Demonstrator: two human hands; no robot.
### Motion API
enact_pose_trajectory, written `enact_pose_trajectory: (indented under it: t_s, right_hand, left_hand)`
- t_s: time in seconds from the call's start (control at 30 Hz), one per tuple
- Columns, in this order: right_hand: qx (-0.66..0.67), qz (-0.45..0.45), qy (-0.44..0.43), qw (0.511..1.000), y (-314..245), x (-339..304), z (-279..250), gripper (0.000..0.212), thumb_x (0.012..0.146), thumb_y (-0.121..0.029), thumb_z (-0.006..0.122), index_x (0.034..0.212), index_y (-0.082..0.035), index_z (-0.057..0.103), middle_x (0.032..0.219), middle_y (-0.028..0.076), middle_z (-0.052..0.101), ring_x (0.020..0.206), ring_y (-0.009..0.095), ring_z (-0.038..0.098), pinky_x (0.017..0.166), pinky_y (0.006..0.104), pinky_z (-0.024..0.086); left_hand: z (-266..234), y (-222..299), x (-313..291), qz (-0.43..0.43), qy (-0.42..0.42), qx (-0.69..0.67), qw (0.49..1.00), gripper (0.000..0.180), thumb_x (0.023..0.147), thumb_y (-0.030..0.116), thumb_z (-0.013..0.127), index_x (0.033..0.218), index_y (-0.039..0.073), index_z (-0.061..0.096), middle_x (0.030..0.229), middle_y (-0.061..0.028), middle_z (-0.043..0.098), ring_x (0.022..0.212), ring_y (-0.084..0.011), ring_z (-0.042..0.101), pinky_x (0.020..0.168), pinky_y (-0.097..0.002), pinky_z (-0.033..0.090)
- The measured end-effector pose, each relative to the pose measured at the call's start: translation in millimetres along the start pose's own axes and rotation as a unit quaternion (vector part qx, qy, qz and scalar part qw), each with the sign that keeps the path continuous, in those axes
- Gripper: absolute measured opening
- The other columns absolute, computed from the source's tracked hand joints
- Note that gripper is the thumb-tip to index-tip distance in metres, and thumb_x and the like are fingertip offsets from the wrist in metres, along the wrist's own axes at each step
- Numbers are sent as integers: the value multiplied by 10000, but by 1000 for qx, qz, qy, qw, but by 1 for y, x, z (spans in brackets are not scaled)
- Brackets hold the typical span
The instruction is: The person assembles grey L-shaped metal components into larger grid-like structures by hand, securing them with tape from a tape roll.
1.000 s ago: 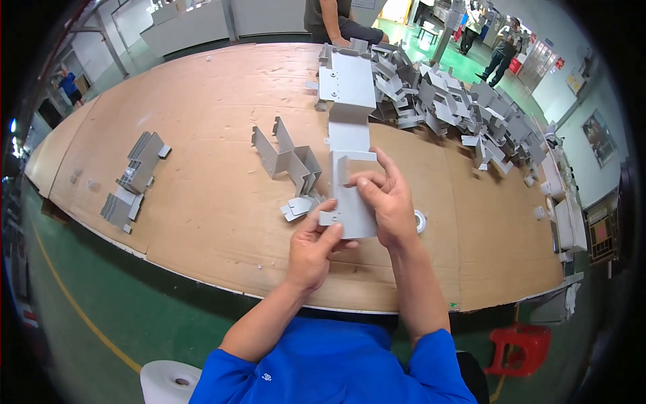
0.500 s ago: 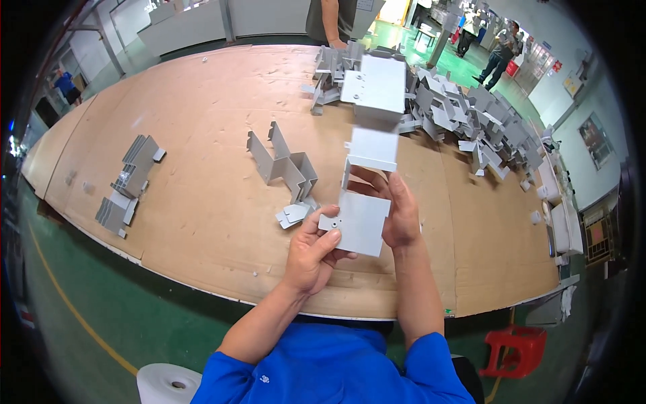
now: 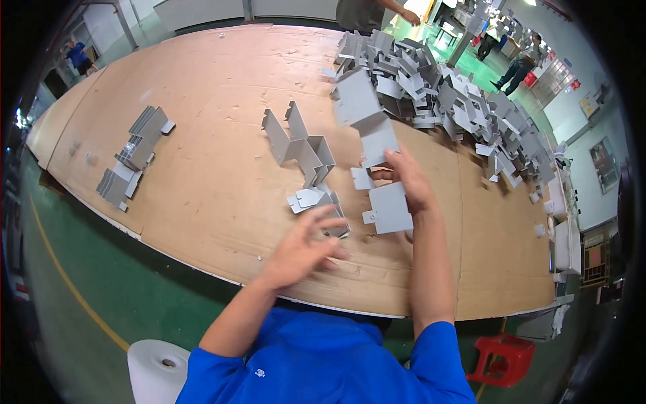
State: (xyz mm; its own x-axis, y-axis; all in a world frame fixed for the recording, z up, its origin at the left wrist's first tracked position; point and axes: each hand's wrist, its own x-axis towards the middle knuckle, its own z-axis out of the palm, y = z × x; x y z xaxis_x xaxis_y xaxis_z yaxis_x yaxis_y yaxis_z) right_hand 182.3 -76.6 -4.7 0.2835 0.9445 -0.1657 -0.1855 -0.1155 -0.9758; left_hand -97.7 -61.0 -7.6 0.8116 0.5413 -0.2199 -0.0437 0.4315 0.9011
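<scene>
My right hand (image 3: 412,180) is closed around the middle of a bent grey sheet-metal bracket (image 3: 390,209), held tilted above the table. Its far flat panel reaches up toward a heap of similar brackets (image 3: 441,91). My left hand (image 3: 301,250), slightly blurred, is off the bracket with its fingers spread and nothing in them. Just beyond those fingertips, several nested brackets (image 3: 299,149) stand on the table, their near end partly hidden by the hand.
A row of nested grey brackets (image 3: 140,145) rests at the left on the cardboard-covered table (image 3: 215,135). Across the table stands a person (image 3: 363,13). White containers (image 3: 565,232) line the right edge. A red stool (image 3: 503,360) and a white roll (image 3: 160,370) are below.
My left hand has let go of the bracket and moved left, its fingers opening. My right hand still holds the bracket, now tilted to the left. The view has shifted slightly.
</scene>
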Motion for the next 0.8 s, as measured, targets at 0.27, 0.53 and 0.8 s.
enact_pose_trajectory:
  t_s: [0.27,0.53,0.8]
  right_hand:
    - [-86,35,-17,996,16,32,32,494,1006,-362,611,1404,-87,512,1106,95,652,836,146,622,712,306,514]
    - [-223,16,-51,973,35,42,65,505,1013,-401,573,1376,-54,528,1127,141,651,943,213,611,874,369,498]
    - [-229,26,-50,972,48,40,75,537,1064,-455,481,1287,13,620,1230,150,642,1123,215,569,1019,355,438]
  left_hand:
    - [-79,-31,47,67,234,227,943,577,959,209,686,1438,-35,475,1090,-122,649,762,-146,648,663,-285,546]
    - [-83,-35,63,23,141,203,969,583,903,19,681,1435,-79,466,1077,-126,673,849,-146,670,758,-273,559]
    - [-95,8,89,-21,132,-14,991,662,981,380,668,1379,-123,504,1329,-233,620,1233,-276,617,1006,-326,505]
